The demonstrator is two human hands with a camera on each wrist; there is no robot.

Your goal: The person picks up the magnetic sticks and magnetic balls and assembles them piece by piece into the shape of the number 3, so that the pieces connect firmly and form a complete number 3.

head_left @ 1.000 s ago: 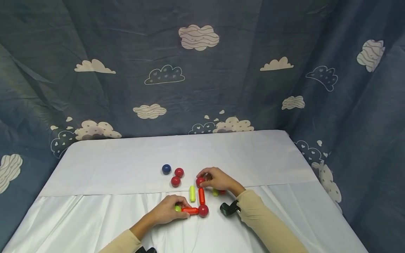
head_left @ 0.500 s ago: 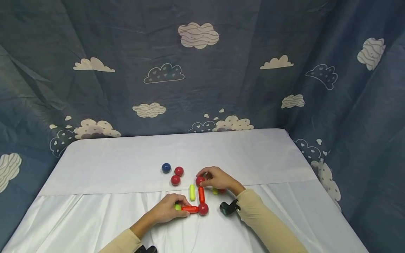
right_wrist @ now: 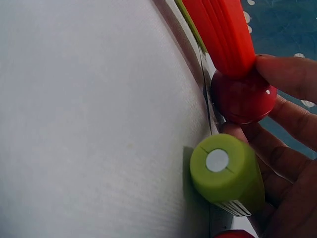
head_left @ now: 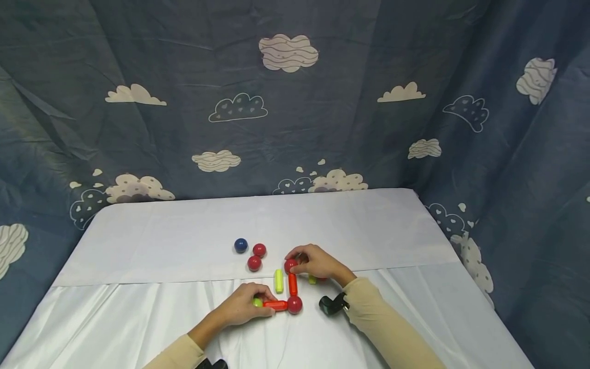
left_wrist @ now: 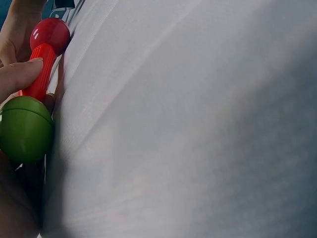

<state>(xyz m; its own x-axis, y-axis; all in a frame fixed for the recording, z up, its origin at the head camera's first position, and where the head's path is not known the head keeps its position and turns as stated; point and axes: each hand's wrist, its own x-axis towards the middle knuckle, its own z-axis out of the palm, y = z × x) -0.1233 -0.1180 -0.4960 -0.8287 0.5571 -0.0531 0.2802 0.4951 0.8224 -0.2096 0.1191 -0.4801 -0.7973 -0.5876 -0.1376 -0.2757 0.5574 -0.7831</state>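
Observation:
Red rods and balls form an L on the cloth. My left hand point(head_left: 246, 305) grips the near red rod point(head_left: 275, 305) between thumb and fingers. A green ball point(left_wrist: 26, 130) sits at that rod's left end, partly behind the fingers in the head view. At the corner is a red ball point(head_left: 294, 305), from which a second red rod point(head_left: 293, 285) runs away from me. My right hand point(head_left: 315, 262) holds the red ball point(right_wrist: 243, 97) at its far end, thumb on one side and fingers on the other. A yellow-green rod point(head_left: 278, 281) lies left of the second rod.
Beyond the hands lie a blue ball point(head_left: 240, 245) and two red balls point(head_left: 259, 250). Another yellow-green rod point(right_wrist: 225, 171) lies under my right hand, with a red ball point(right_wrist: 235, 234) beside it. A white cloth point(head_left: 152, 241) covers the table; a cloud-print curtain point(head_left: 322, 128) hangs behind.
Both hands keep their hold on the L of rods and balls. The whole head view shifts slightly; the pieces keep their places relative to each other.

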